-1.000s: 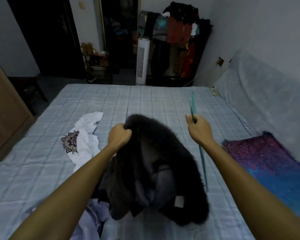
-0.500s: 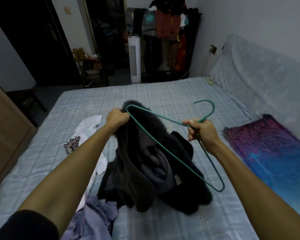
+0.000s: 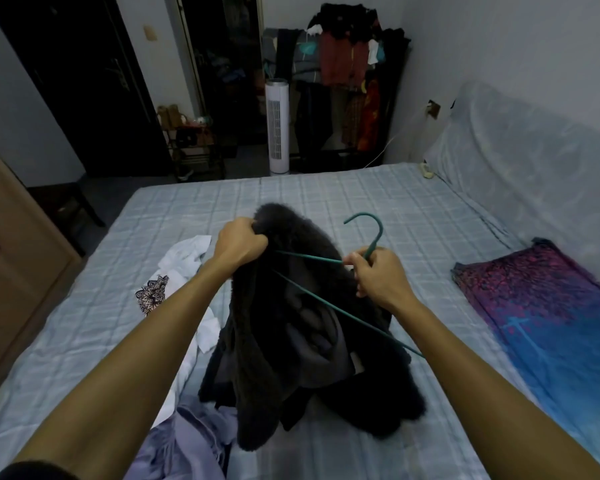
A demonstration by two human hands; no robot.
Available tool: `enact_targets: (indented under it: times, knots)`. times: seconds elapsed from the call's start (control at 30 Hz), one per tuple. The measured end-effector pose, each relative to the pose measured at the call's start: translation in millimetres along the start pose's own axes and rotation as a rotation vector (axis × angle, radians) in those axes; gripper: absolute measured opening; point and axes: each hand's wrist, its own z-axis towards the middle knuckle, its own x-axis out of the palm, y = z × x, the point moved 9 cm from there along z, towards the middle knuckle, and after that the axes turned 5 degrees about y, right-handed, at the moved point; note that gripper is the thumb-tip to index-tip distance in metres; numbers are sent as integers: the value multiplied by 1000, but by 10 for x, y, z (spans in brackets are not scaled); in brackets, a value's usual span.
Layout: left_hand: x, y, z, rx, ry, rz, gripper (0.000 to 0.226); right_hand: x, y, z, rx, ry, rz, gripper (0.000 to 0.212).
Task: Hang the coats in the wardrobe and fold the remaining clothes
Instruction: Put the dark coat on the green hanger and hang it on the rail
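A dark furry coat (image 3: 291,341) hangs over the bed, lifted by its collar. My left hand (image 3: 241,244) grips that collar in a fist. My right hand (image 3: 378,275) holds a green wire hanger (image 3: 371,237) just below its hook. The hanger's left end goes in under the collar by my left fist; its lower bar crosses the coat's open front. A white printed T-shirt (image 3: 174,271) lies crumpled left of the coat. A lilac garment (image 3: 184,441) is bunched at the bed's near edge.
The checked sheet of the bed (image 3: 326,195) spreads all around. A purple and blue cloth (image 3: 548,313) lies flat on the right. A wooden wardrobe (image 3: 11,265) stands at left. Beyond the bed are a white tower fan (image 3: 277,126) and a loaded clothes rack (image 3: 347,74).
My right hand has brought the hanger closer to my left fist. The hanger's left end has slid under the coat's collar, and the coat is held higher.
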Motion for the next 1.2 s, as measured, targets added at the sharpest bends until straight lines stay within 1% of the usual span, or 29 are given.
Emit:
enact_targets:
  times: [0.1, 0.17, 0.27, 0.33, 0.43, 0.57, 0.63, 0.7, 0.77, 0.9, 0.97, 1.03, 1.07, 1.13, 1.17, 1.2]
  knots:
    - [93, -306, -167, 91, -17, 2, 3, 225, 162, 8, -53, -2, -66, 23]
    - [190, -509, -299, 170, -35, 14, 9, 339, 211, -37, -94, -62, -90, 20]
    - [166, -587, -471, 273, -127, 50, 20, 263, -32, -111, -24, -217, 55, 25]
    - [77, -472, -511, 271, -176, 84, 26, 125, -210, -151, 9, -300, 92, 27]
    - [-60, -298, -458, 222, -217, 153, 30, -18, -181, -201, 3, -363, 63, 28]
    - [-248, -245, -250, 177, -255, 210, 20, -91, 78, -260, -96, -369, -160, 21]
    - [-310, -239, -187, 151, -258, 232, 20, -126, 202, -326, -150, -372, -270, 17]
    - [-301, -262, -192, 128, -253, 224, 23, -173, 281, -400, -184, -429, -326, 18]
    - [-187, -384, -286, 145, -237, 193, 24, -139, 299, -396, -188, -462, -304, 18]
    - [278, -889, -662, 362, -142, 144, 16, 134, 233, -207, -160, -349, -117, 26]
    - [377, -954, -756, 408, -110, 157, 15, 142, 174, -166, -156, -329, -13, 28]
    - [360, -922, -750, 471, -106, 230, 22, 63, 112, -164, -157, -328, 103, 31]
    - [362, -910, -726, 533, -109, 279, 31, 26, 116, -164, -172, -324, 129, 30]
    - [393, -848, -636, 621, -73, 324, 58, -11, 209, -167, -230, -322, 119, 29]
    - [421, -812, -583, 623, -30, 317, 68, -5, 283, -168, -269, -318, 103, 29]
    - [439, -791, -532, 610, -1, 311, 71, 15, 345, -160, -305, -315, 88, 29]
